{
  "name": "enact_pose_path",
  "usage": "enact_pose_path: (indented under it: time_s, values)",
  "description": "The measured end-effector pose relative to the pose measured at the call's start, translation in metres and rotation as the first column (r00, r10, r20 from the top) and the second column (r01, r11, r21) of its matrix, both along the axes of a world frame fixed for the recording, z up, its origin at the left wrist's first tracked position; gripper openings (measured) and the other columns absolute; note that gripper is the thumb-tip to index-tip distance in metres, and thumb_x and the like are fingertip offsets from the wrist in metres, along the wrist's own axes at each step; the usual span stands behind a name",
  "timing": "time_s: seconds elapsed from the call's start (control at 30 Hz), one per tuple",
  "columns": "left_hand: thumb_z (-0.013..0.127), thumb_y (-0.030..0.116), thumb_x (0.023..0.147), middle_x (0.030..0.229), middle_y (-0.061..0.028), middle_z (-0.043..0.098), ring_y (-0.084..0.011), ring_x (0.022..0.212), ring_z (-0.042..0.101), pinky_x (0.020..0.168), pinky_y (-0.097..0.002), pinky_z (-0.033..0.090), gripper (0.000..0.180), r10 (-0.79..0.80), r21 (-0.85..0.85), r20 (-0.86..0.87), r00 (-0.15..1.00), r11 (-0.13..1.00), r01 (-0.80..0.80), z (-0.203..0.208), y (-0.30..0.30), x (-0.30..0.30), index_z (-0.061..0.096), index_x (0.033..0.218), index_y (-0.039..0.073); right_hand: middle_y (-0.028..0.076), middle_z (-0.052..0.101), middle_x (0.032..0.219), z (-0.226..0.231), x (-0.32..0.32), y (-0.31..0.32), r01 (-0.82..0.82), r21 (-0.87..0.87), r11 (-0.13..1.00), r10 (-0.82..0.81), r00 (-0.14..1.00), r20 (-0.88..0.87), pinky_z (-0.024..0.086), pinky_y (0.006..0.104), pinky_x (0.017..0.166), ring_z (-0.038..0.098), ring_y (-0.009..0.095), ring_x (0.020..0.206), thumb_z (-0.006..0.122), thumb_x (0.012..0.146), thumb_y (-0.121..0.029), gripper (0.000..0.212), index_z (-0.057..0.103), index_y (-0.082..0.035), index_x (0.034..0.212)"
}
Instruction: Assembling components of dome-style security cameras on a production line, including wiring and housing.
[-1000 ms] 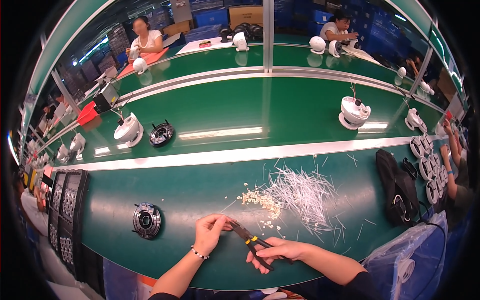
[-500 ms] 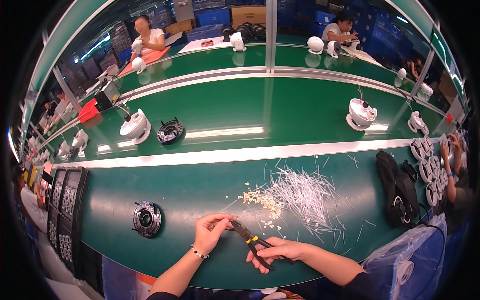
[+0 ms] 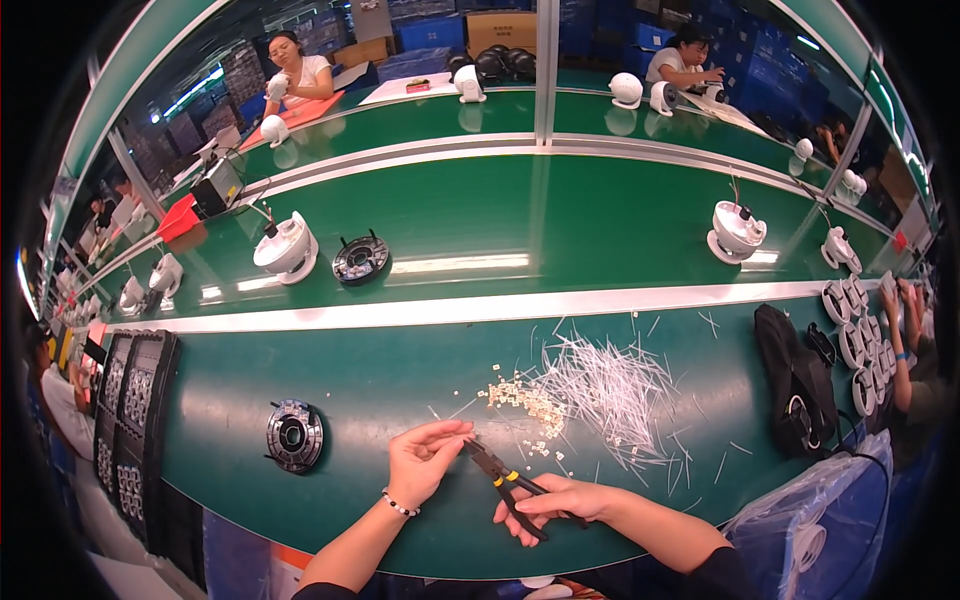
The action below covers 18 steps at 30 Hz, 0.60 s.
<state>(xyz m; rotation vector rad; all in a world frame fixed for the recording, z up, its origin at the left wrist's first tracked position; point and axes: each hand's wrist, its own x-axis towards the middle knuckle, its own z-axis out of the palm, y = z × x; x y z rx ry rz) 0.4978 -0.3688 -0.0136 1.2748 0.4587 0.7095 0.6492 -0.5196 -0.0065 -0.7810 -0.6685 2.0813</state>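
My right hand is wrapped round a pair of cutting pliers with black handles and yellow bands; the handles are spread. My left hand, a beaded bracelet at its wrist, pinches thumb and fingers together right at the pliers' tip. What it pinches is too small to make out. Just beyond my hands lie a heap of thin white plastic strips, apparently cable ties, and a scatter of tiny cream-coloured square pieces. A round black ring-shaped part with a circuit board rests on the bench to the left.
Black trays of small parts stand at the left. A black bag and white ring parts are at the right. Beyond a pale rail, a green belt carries white housings and a black ring. Co-workers sit around.
The housings and black ring on the near belt have shifted right; those on the far belt have shifted slightly left. My left hand has moved slightly at the pliers' tip; my right is nearly still.
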Motion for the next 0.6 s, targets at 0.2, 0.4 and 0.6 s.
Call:
enact_pose_path:
  time_s: [0.2,0.4,0.6]
  values:
    - [0.053,-0.010,0.075,0.098,-0.0190,0.058,-0.0222,0.090,0.059,0.081,-0.0283,0.048,0.022,-0.017,-0.019,-0.021,1.000,1.000,0.017,-0.0003,0.0000,0.0002,0.053,0.098,-0.009,0.006,0.054,0.081,0.0003,0.0005,0.0003,0.000,0.002,1.000,0.000,1.000,-0.003,0.047,0.0219,0.060,0.057,0.013,0.067,0.050,0.084,-0.030,0.037,0.048,0.003,0.102]
    - [0.052,-0.005,0.078,0.092,-0.0178,0.060,-0.0210,0.087,0.059,0.078,-0.0283,0.049,0.018,-0.022,-0.020,-0.043,0.999,1.000,0.021,-0.0004,0.0012,-0.0010,0.055,0.096,-0.008,0.006,0.054,0.081,0.0019,0.0001,0.0002,0.001,0.006,1.000,-0.001,1.000,-0.002,0.047,0.0220,0.060,0.057,0.013,0.067,0.049,0.084,-0.030,0.037,0.048,0.003,0.102]
    - [0.050,0.002,0.083,0.089,-0.0176,0.061,-0.0212,0.084,0.060,0.075,-0.0291,0.050,0.015,-0.007,0.040,-0.058,0.998,0.999,0.009,0.0025,0.0032,-0.0012,0.058,0.091,-0.008,0.006,0.053,0.081,0.0017,-0.0003,0.0000,0.005,0.003,1.000,-0.005,1.000,-0.005,0.047,0.0218,0.060,0.057,0.013,0.067,0.049,0.084,-0.029,0.037,0.048,0.003,0.102]
